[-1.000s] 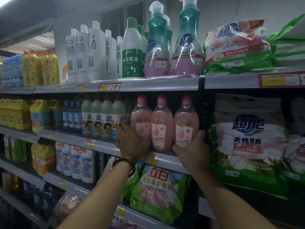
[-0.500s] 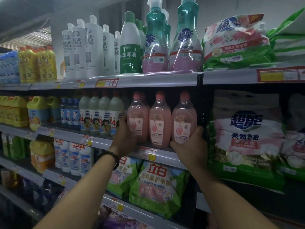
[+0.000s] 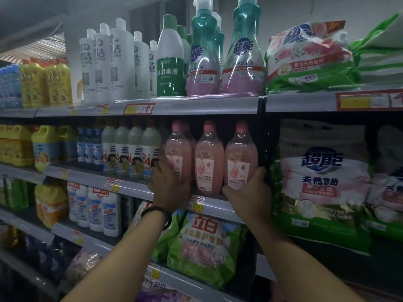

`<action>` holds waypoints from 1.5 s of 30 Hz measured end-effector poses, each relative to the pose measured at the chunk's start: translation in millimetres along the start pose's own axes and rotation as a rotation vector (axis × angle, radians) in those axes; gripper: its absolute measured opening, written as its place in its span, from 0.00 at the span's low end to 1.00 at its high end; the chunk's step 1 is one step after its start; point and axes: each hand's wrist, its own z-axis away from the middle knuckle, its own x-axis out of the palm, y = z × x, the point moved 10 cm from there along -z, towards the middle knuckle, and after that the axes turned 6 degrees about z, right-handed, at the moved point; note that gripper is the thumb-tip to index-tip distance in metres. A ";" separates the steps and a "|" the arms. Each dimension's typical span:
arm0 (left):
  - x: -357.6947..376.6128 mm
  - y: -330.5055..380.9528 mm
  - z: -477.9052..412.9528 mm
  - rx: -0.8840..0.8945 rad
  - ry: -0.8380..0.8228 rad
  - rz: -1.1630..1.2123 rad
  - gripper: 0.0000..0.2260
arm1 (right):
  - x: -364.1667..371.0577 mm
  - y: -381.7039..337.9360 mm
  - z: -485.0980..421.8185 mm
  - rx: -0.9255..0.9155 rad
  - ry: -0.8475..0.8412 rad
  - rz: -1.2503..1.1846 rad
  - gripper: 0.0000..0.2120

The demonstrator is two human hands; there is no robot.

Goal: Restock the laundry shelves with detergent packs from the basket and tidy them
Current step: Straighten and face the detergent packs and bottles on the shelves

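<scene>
Your left hand [image 3: 170, 185] wraps low round the left pink bottle [image 3: 177, 147], fingers curled onto its side. Your right hand [image 3: 248, 192] cups the base of the right pink bottle [image 3: 241, 153], thumb up its outer flank. Both hands are closed on bottles, centre of the frame, with the middle pink bottle [image 3: 209, 160] bracketed between them. That reads as a square-up hold. Gripping low keeps these tall bottles from tipping, and taking the outer two lets you line the trio along the shelf rail [image 3: 135, 188], labels facing out. So you're tidying here, I'd say, not restocking. The detergent packs sit elsewhere: a green pack [image 3: 205, 243] leans on the shelf below, lower centre, and a big white-and-green pack [image 3: 322, 182] stands upright at the right of the frame. The basket isn't in view.
</scene>
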 end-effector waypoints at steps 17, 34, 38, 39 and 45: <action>-9.4 56.3 33.6 0.113 0.093 0.082 0.38 | -4.6 -3.0 2.6 -0.007 0.011 -0.003 0.36; 21.9 77.9 52.7 0.023 0.056 0.004 0.35 | -7.9 -1.6 -3.7 -0.024 -0.290 -0.186 0.35; 19.5 77.3 54.4 0.042 0.067 0.000 0.35 | -8.6 -4.2 -0.7 -0.031 -0.293 -0.172 0.33; 19.1 77.8 54.7 0.053 0.063 -0.007 0.34 | -9.0 -5.4 -0.2 -0.036 -0.292 -0.162 0.33; 21.5 77.5 55.7 0.065 0.019 -0.087 0.30 | -7.6 -10.3 4.2 -0.064 -0.286 -0.114 0.33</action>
